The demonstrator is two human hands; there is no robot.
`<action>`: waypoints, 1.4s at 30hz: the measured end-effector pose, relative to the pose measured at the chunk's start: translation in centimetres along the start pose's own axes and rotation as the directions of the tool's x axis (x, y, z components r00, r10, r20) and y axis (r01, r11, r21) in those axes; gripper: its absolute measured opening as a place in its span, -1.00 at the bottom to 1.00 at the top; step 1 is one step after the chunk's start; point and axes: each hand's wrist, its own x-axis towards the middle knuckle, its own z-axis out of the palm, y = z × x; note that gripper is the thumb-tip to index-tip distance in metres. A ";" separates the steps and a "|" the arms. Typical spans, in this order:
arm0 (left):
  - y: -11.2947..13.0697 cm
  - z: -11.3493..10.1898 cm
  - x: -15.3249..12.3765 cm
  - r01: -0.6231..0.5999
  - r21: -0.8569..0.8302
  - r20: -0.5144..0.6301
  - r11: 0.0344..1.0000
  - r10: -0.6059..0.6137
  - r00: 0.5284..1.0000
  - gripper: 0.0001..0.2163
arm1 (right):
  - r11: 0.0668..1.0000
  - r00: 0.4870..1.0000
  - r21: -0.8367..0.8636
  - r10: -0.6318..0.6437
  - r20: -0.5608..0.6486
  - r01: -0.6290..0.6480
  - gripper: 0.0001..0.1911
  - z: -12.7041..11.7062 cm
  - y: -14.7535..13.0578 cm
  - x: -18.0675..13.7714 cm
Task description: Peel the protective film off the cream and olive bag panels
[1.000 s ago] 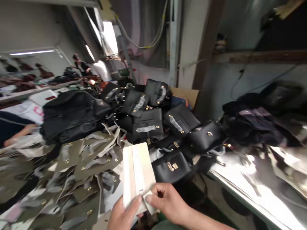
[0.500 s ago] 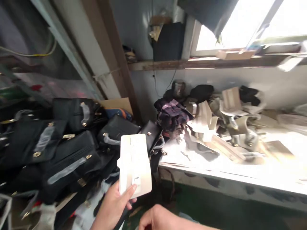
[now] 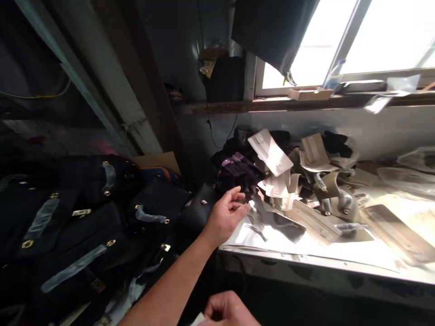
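Note:
My left hand (image 3: 228,216) reaches out over the near left corner of the worktable, its fingers apart and nothing in them. Beyond it, a beige bag panel (image 3: 271,151) with a strip along its middle tilts at the top of a heap of beige bag parts (image 3: 307,215); whether it rests there or is still in the air I cannot tell. Low in the view, my right hand (image 3: 229,308) has its fingers curled, with the pale corner of a flat piece (image 3: 198,320) at them. Most of that piece is cut off by the frame's edge.
Black handbags (image 3: 91,237) with wrapped handles are heaped on the left. Dark purple cloth (image 3: 239,170) lies at the table's back left. Clear plastic (image 3: 408,179) is on the right. A small box (image 3: 310,93) and a bottle (image 3: 335,74) stand on the window ledge.
My left hand has let go of the beige panel and stretched forward and right. That panel is now at the heap. A pale corner shows at my right hand, and the view has shifted.

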 end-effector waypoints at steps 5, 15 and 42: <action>-2.6 -9.0 -13.6 0.195 -0.143 -0.344 0.970 -0.234 0.909 -0.55 | 0.991 0.989 0.046 -0.125 -0.077 0.128 -0.42 1.4 -2.4 1.4; -4.0 -9.8 -33.9 0.023 -0.280 -0.877 0.960 -0.265 0.401 -0.63 | 0.919 0.902 -0.327 -0.064 0.426 0.220 -0.50 13.5 -0.7 5.9; -7.5 -25.5 -55.9 0.192 -0.016 -0.986 0.981 -0.047 0.160 -0.74 | 0.912 0.813 -0.409 0.235 0.533 0.004 -0.56 37.6 1.6 7.8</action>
